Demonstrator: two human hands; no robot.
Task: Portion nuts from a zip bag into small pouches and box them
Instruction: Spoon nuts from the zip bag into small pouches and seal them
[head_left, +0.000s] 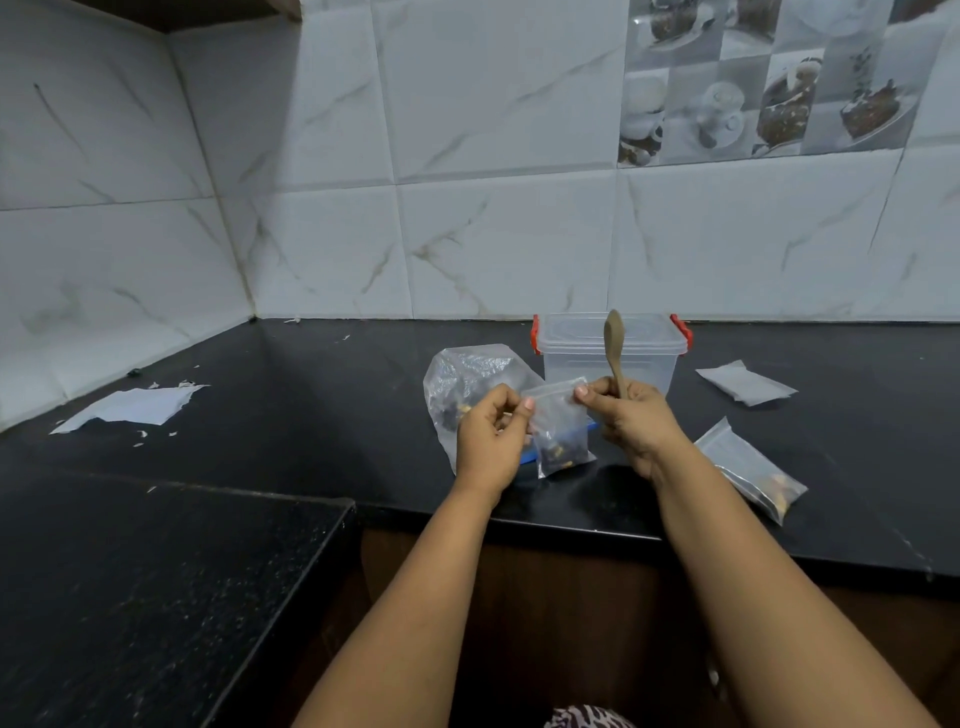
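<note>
A small clear pouch (560, 431) with a few nuts at its bottom hangs between my hands above the black counter. My left hand (491, 436) pinches its top left corner. The top right corner is pinched by my right hand (636, 415), which also grips a wooden spoon (614, 348) pointing up. Behind my left hand lies the large clear zip bag (462, 379) of nuts. A clear plastic box (610, 348) with red clips stands shut behind the pouch. A filled pouch (753, 473) lies on the counter to the right.
A flat stack of empty pouches (745, 383) lies at the right, beside the box. Torn white paper (137, 408) and scraps lie at the left near the tiled wall. The counter's front edge (571, 525) runs just under my wrists; a lower counter section (156, 571) juts out at the left.
</note>
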